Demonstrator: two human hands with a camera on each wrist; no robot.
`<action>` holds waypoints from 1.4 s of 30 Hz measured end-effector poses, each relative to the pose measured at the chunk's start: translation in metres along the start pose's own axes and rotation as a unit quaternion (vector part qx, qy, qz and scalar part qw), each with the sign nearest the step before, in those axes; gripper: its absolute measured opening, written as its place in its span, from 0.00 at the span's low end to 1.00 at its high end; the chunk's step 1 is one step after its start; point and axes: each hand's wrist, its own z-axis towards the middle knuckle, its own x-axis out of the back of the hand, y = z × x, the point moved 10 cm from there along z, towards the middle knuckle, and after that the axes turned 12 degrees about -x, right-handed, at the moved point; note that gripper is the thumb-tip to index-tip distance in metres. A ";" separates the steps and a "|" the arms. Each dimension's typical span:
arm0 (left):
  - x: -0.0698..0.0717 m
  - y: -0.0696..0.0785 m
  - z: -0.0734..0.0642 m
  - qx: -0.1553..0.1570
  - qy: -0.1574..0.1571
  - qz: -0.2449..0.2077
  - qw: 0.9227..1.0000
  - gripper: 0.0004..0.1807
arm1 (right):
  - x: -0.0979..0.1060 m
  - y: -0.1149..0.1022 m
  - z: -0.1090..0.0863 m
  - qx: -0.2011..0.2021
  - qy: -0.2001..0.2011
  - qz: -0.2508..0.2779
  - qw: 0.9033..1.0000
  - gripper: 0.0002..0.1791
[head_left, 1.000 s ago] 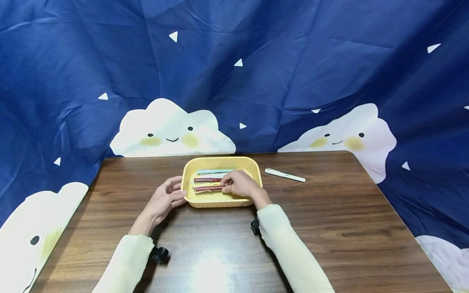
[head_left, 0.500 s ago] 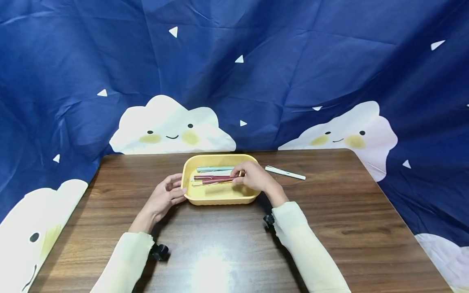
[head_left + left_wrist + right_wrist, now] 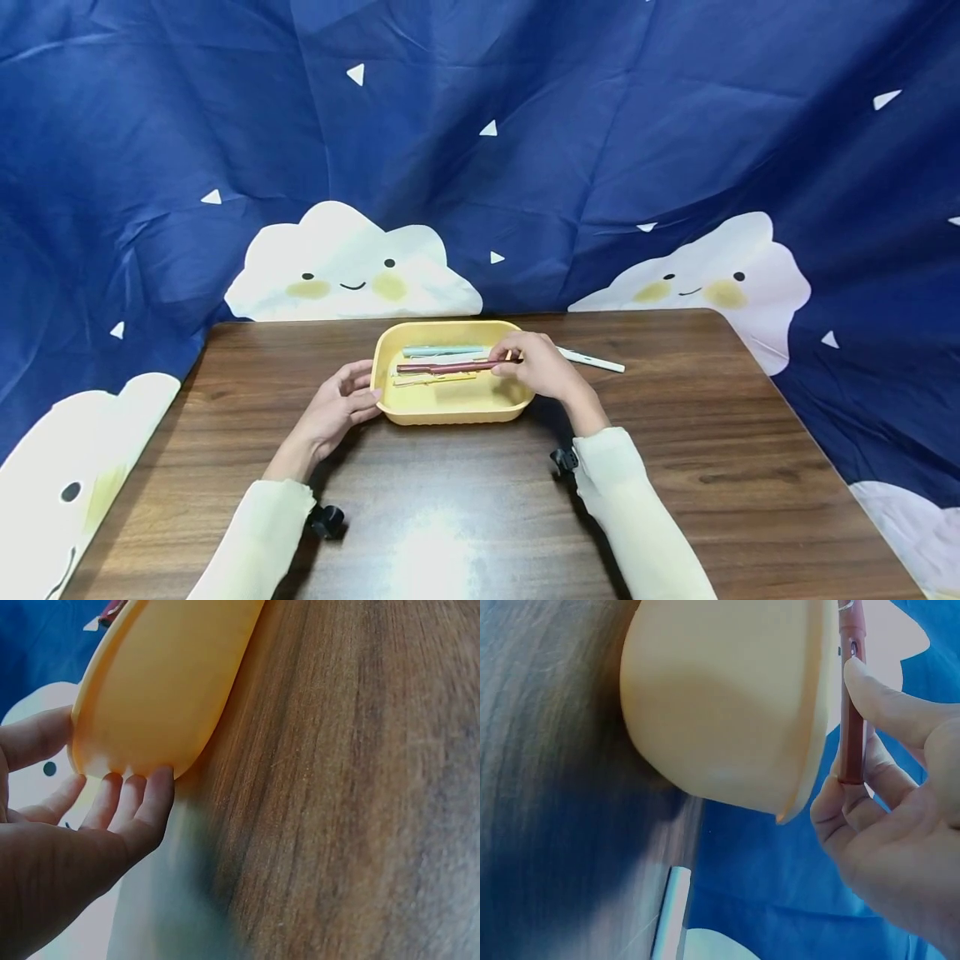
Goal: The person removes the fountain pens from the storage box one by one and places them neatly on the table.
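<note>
The yellow tray (image 3: pixel 450 414) stands on the table, its left end held by my left hand (image 3: pixel 339 408). In the left wrist view the thumb (image 3: pixel 37 739) reaches the rim and the other fingers (image 3: pixel 156 802) bear on the outer wall. Over the tray's right part, my right hand (image 3: pixel 536 364) pinches a dark red pen (image 3: pixel 853 712) near its end, raised above the rim in the right wrist view. Inside lie a light blue pen (image 3: pixel 442 351), a white pen partly covered, another dark red pen (image 3: pixel 412 368) and a yellow pen (image 3: pixel 442 379).
A white pen (image 3: pixel 596 362) lies on the brown wooden table (image 3: pixel 712 450) right of the tray, partly behind my right hand. Behind the table hangs a blue cloth (image 3: pixel 465 167) with white clouds. Each wrist carries a small black camera (image 3: pixel 327 522).
My right hand has moved right and lifted the dark red pen off the tray's floor, uncovering the yellow pen. My left hand stays at the tray's left end.
</note>
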 end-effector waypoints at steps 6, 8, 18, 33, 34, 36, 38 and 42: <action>0.000 -0.001 0.000 -0.001 -0.002 -0.001 1.000 0.35 | 0.006 0.003 -0.008 0.002 0.009 0.013 1.000 0.05; -0.001 -0.001 0.001 -0.002 -0.002 -0.001 1.000 0.35 | 0.009 0.005 -0.010 0.004 0.014 0.012 1.000 0.05; 0.002 -0.002 -0.001 0.001 0.003 -0.005 1.000 0.36 | 0.021 0.022 -0.019 -0.016 0.034 0.004 0.999 0.05; 0.002 -0.002 -0.001 0.002 0.003 -0.006 1.000 0.35 | 0.038 0.034 -0.035 -0.029 0.065 0.019 0.997 0.07; 0.002 -0.002 -0.001 0.002 0.003 -0.006 1.000 0.35 | 0.039 0.035 -0.036 -0.030 0.067 0.018 0.997 0.07; 0.001 -0.002 -0.001 0.002 0.002 -0.006 1.000 0.35 | 0.042 0.037 -0.039 -0.030 0.074 0.014 0.997 0.07; 0.001 -0.002 0.000 0.001 0.000 -0.005 1.000 0.35 | 0.044 0.040 -0.041 -0.033 0.078 0.010 0.996 0.07; 0.002 -0.002 0.000 0.000 0.002 -0.004 1.000 0.35 | 0.045 0.045 -0.044 -0.032 0.078 -0.003 0.996 0.07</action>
